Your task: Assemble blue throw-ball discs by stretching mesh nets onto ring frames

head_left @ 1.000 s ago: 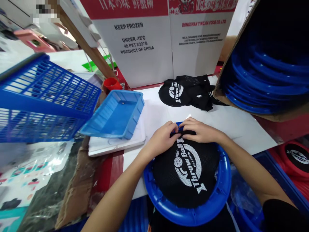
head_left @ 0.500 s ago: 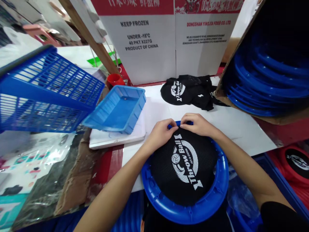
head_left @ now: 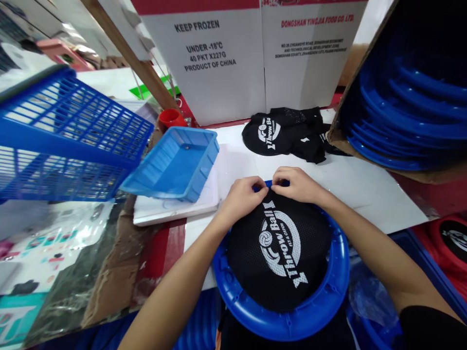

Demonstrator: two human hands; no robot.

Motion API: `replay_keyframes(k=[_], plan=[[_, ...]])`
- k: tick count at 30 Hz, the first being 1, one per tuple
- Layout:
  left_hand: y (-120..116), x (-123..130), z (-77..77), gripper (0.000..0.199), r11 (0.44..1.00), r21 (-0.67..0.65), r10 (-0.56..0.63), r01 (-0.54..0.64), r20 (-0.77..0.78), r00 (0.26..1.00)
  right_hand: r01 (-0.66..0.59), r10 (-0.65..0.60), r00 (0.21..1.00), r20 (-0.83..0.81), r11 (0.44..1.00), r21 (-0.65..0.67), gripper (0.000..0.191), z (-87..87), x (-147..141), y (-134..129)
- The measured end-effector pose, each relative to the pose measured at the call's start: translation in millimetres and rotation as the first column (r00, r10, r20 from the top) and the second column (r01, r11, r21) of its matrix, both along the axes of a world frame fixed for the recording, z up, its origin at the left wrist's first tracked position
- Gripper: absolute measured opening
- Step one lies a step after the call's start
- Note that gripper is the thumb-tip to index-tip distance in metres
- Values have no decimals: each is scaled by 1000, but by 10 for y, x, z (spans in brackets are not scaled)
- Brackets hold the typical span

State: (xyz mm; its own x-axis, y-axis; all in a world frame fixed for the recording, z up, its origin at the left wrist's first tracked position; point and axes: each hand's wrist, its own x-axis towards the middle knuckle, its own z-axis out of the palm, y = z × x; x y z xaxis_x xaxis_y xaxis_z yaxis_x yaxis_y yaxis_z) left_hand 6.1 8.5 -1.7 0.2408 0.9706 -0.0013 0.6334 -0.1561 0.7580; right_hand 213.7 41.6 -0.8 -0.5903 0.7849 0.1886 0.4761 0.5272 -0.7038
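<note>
In the head view, a blue plastic ring (head_left: 288, 326) rests at the table's near edge, tilted toward me. A black mesh disc (head_left: 251, 257) with white "Throw Ball" print lies inside it. At the far edge, my left hand (head_left: 246, 197) pinches the mesh's edge between thumb and fingers. Close beside it, my right hand (head_left: 297, 184) pinches the same edge, its fingers curled at the ring's inner rim. The fingertips almost meet and partly hide the edge between them.
Beyond the ring lie several black mesh discs (head_left: 266, 133) on white sheeting. At left stand a light blue tray (head_left: 171, 165), a blue basket (head_left: 73, 131) and a red cup (head_left: 171, 118). A carton at right holds blue rings (head_left: 408, 116). White cartons (head_left: 215, 92) stand behind.
The view has shifted slightly. Both hands stay at the far edge of the ring in nearly the same pinch, with the fingertips a little closer together.
</note>
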Motion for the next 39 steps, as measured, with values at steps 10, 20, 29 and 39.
replay_keyframes(k=[10,20,29,39], plan=[[215,-80,48,18,975,-218,-15,41,120,993,26,15,969,245,986,-162,7,219,-141,123],[64,-52,-5,16,998,6,-67,66,102,993,38,20,909,417,991,-129,12,287,-124,149],[-185,-219,87,16,838,289,-327,462,-413,850,41,-9,922,388,996,-75,26,360,467,155],[-236,-199,131,38,838,155,-380,523,-523,763,-305,302,901,311,951,-39,21,215,300,49]])
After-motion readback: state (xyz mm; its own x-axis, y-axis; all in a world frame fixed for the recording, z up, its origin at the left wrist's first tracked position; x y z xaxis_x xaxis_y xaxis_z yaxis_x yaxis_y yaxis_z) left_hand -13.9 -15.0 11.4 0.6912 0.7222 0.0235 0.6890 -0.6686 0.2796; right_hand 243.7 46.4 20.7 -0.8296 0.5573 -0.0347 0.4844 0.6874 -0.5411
